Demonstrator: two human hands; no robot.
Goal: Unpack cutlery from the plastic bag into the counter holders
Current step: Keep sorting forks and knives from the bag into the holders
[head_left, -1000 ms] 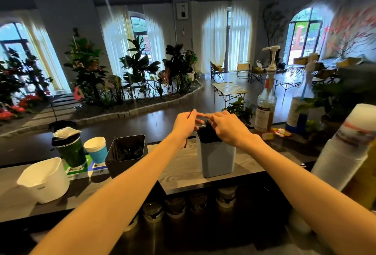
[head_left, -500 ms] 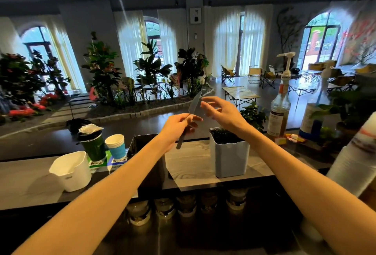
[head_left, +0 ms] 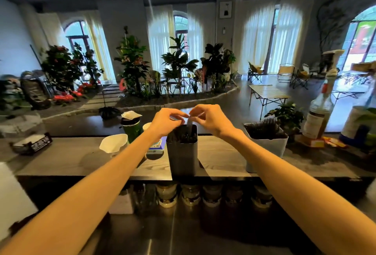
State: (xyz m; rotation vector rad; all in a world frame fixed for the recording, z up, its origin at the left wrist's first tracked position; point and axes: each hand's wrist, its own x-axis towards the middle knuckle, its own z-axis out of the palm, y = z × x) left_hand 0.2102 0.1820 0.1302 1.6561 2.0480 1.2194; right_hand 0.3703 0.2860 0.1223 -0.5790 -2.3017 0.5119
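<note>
Both your hands, left and right, pinch a thin wrapped cutlery piece right above the dark holder (white holder sits to its right). Light, slippery wrapper: hold near the top.

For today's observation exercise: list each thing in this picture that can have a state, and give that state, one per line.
Left hand: fingers curled, pinching over the dark holder.
Right hand: pinches the wrapped utensil.
Wrapped utensil: upright, lower end in the dark holder.
Dark holder: upright, holds dark cutlery.
White holder: upright, full of dark cutlery.
Syrup bottle: upright, pump fitted.
Green cup: upright, white paper on top.
</note>
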